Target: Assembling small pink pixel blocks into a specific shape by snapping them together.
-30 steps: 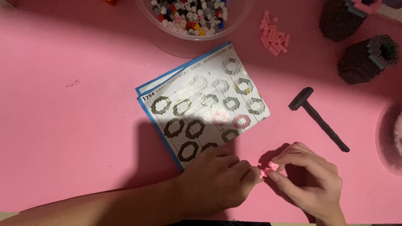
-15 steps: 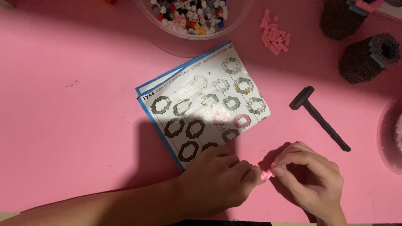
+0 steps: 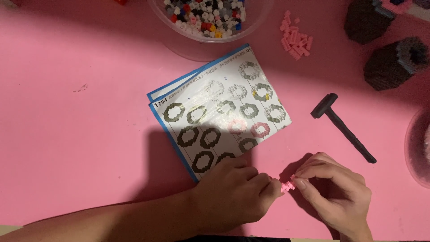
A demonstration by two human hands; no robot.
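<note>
My left hand and my right hand meet near the front edge of the pink table. Between their fingertips they pinch a small cluster of pink building blocks. My left hand rests on the lower corner of a white instruction sheet printed with ring-shaped diagrams, which lies over a second sheet with a blue border.
A small black hammer lies right of the sheet. A clear bowl of mixed coloured blocks stands at the top. Loose pink blocks lie beside it. Two dark block-built cylinders stand at top right. Another clear container's rim shows at the right edge.
Both hands stay in place pinching the pink cluster; the fingers have shifted only slightly.
</note>
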